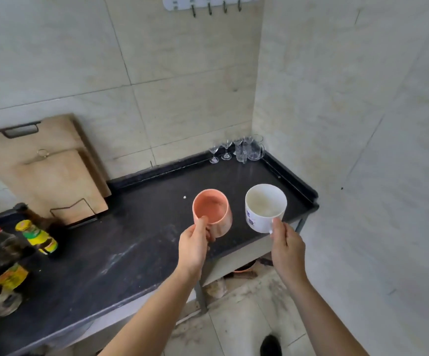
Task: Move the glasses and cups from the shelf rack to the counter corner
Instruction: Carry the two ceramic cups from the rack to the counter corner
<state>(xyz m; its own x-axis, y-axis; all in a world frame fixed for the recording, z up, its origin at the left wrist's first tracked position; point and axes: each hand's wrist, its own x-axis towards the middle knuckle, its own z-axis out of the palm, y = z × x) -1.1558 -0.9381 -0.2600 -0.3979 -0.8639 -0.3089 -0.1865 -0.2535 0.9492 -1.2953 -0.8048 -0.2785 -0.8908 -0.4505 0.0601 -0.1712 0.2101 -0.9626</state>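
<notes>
Left hand (193,244) grips a pink cup (212,212) by its handle side, mouth up, matte pink inside. Right of it, right hand (286,249) grips a white cup (265,207) with blue print on its wall; handle hidden under the fingers. Both cups are held over the dark counter (136,227), nearer its front edge. Beyond them, bare counter runs to the raised back lip. Clear glasses (236,150) stand bunched in the counter's far right corner; their count is hard to make out.
</notes>
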